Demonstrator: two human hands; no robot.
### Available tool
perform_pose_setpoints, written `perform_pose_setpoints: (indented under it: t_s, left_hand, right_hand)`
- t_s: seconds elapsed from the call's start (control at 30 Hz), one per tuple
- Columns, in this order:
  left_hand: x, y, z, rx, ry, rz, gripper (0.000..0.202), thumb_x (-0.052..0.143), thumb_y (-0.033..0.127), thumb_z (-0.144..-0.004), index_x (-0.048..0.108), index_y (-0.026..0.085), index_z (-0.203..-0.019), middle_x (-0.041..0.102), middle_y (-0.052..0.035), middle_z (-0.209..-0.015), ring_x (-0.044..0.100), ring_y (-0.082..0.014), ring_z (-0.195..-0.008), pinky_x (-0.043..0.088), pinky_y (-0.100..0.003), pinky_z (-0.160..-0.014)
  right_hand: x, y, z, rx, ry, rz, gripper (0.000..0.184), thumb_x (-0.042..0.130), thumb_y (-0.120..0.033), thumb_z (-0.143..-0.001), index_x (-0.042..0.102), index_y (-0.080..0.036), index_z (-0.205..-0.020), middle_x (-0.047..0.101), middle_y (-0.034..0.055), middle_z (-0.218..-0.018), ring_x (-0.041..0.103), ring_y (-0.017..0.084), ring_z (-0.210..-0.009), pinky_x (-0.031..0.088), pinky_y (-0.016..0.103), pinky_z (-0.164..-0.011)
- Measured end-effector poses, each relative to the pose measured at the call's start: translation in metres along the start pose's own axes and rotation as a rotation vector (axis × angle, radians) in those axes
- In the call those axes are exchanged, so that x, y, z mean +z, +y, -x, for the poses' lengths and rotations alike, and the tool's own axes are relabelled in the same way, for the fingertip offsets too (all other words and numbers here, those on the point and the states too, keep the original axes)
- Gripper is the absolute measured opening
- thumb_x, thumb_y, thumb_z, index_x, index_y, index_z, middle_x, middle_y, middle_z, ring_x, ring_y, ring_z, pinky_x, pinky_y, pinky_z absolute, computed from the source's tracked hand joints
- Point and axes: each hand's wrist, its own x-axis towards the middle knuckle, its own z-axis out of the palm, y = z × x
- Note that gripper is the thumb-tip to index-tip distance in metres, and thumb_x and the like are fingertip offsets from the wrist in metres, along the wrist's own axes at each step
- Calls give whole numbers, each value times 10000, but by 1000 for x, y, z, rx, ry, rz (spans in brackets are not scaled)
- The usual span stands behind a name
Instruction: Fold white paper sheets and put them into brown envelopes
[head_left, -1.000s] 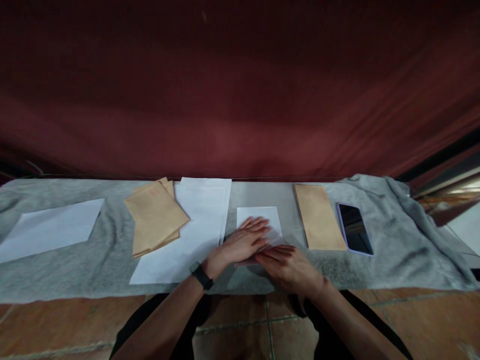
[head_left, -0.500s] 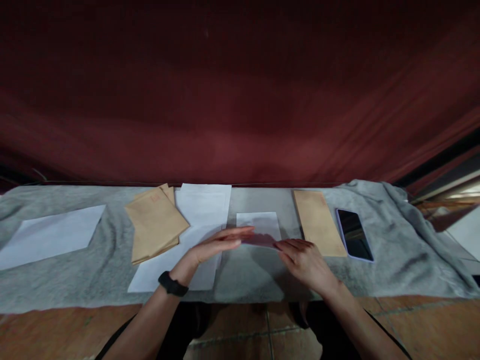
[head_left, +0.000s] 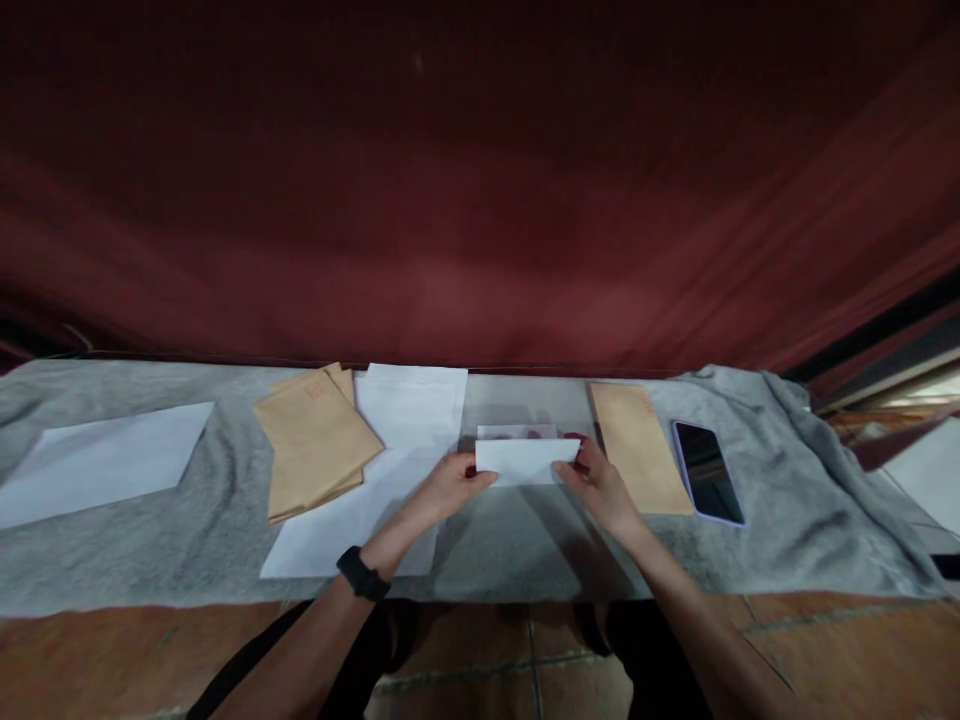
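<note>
A white sheet of paper (head_left: 525,460), folded, is held by its two side edges between my hands over the middle of the cloth. At its left edge my left hand (head_left: 459,480) pinches it, thumb in front and fingers behind. My right hand (head_left: 596,482) grips the right edge in the same way. The paper's upper part stands raised toward me, and a shaded strip of white paper shows behind it. Just left of my left forearm lie more white sheets (head_left: 409,420), partly under a stack of brown envelopes (head_left: 319,440).
A single brown envelope (head_left: 637,450) lies right of my right hand, beside a dark-screened phone (head_left: 709,472) in a purple case. Another white sheet (head_left: 105,462) rests at the far left. Grey cloth (head_left: 810,500) covers the surface, against a dark red backdrop (head_left: 480,200).
Both hands were stretched flat over the paper lying on the cloth. Now their fingers have closed on its sides, and the paper is raised and tilted up.
</note>
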Motion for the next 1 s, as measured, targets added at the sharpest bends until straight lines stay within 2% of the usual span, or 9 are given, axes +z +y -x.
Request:
perform_pose_setpoints:
  t_s: [0.07, 0.2, 0.3, 0.4, 0.57, 0.67, 0.77, 0.83, 1.0]
  left_hand:
    - [0, -1, 0, -12, 21, -33, 303, 626, 396, -800, 752, 135, -890, 736, -43, -862, 638, -211, -776, 497, -276, -674]
    - [-4, -2, 5, -14, -31, -62, 242, 664, 368, -761, 758, 157, -832, 714, -11, -765, 621, -200, -726, 476, -251, -619]
    - [-5, -2, 8, -8, -31, -68, 228, 665, 377, -768, 744, 165, -742, 687, -3, -694, 606, -191, -685, 461, -245, -590]
    - [-4, -1, 7, 9, -17, -41, 236, 641, 372, -793, 741, 160, -759, 698, -6, -720, 617, -187, -694, 464, -248, -602]
    - [4, -4, -1, 6, 60, -35, 248, 644, 383, -805, 726, 151, -832, 735, -28, -819, 653, -205, -748, 498, -274, -650]
    - [10, -9, -7, 25, 144, 24, 245, 672, 329, -779, 713, 155, -947, 757, -48, -934, 686, -224, -850, 540, -308, -748]
    - [15, -12, -13, 50, 200, 128, 427, 680, 263, -765, 655, 155, -1177, 758, -66, -1046, 701, -227, -940, 548, -325, -831]
    - [19, -12, -15, 50, 215, 144, 557, 669, 231, -777, 580, 161, -1322, 758, -59, -1039, 705, -217, -924, 547, -315, -815]
    - [24, -4, -13, 1, 299, -113, 778, 664, 189, -811, 381, 203, -1535, 737, -11, -897, 671, -185, -778, 509, -271, -708]
  right_hand:
    - [2, 4, -4, 21, -34, 39, 392, 566, -348, -895, 566, -211, -1263, 746, 71, -1054, 711, 213, -923, 557, 332, -807]
    - [-5, 8, -6, 29, -160, 106, 288, 572, -340, -882, 689, -221, -1118, 763, 48, -981, 694, 240, -962, 536, 383, -877]
    - [-18, 6, -4, 45, -297, -21, 311, 580, -407, -882, 734, -178, -1025, 765, 52, -960, 690, 244, -921, 537, 384, -850]
    - [-29, 4, -3, 76, -399, -104, 372, 585, -470, -873, 744, -142, -948, 754, 47, -880, 679, 226, -814, 533, 349, -762]
    - [-24, 5, -4, 32, -252, 97, 307, 536, -412, -892, 733, -177, -891, 718, 19, -764, 642, 199, -726, 483, 291, -658]
    - [-18, 8, -4, 29, -207, 236, 251, 540, -380, -898, 718, -204, -893, 722, 19, -780, 640, 193, -727, 462, 277, -652]
    - [-16, 11, -3, 35, -201, 323, 234, 532, -379, -914, 696, -212, -899, 727, 27, -811, 647, 195, -747, 448, 274, -661]
    - [-15, 10, -2, 44, -207, 370, 241, 511, -382, -932, 678, -212, -898, 729, 33, -829, 658, 199, -761, 443, 275, -666]
    - [-8, 4, 3, 93, -172, 515, 193, 490, -304, -958, 616, -194, -1055, 756, 69, -948, 708, 220, -866, 438, 280, -713]
